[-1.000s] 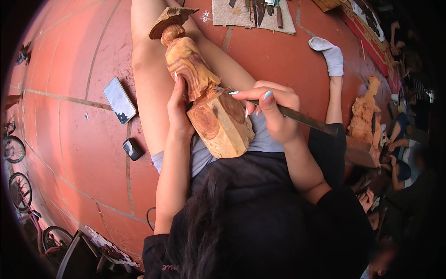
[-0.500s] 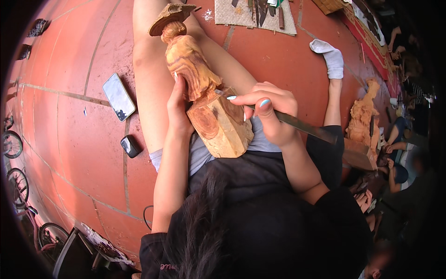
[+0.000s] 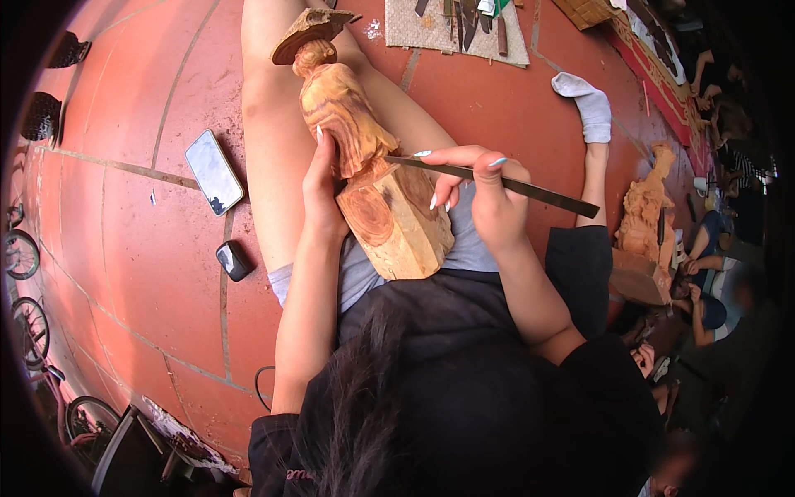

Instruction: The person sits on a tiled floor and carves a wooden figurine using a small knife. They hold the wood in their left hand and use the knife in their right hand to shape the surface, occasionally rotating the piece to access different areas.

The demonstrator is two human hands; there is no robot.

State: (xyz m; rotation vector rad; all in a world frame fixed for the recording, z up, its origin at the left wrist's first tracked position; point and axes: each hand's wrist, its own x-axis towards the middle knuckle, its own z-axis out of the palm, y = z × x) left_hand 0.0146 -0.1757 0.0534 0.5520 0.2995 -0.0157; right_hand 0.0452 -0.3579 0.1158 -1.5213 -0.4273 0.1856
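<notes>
A carved wooden figurine [image 3: 344,103] with a wide hat and a pale blocky base lies tilted across my lap, its base toward my belly. My left hand [image 3: 323,186] grips it from the left, with the thumb up along the robe; the other fingers are hidden behind the wood. Between the fingers of my right hand [image 3: 493,195] is a long, flat, dark metal carving chisel [image 3: 538,193]. Its tip touches the notch between the robe and the base. My right index finger stretches along the blade toward the tip.
On the red tiled floor to my left lie a phone [image 3: 214,172] and a small black case [image 3: 234,260]. Ahead, a woven mat [image 3: 414,31] carries several tools. Another wooden carving [image 3: 644,219] stands at the right, near other people. Bicycles [image 3: 31,331] are at the far left.
The chisel has swung to a flatter angle, its rear end rising, and its tip now meets the notch. My right fingers have shifted along it. The figurine has moved very slightly right.
</notes>
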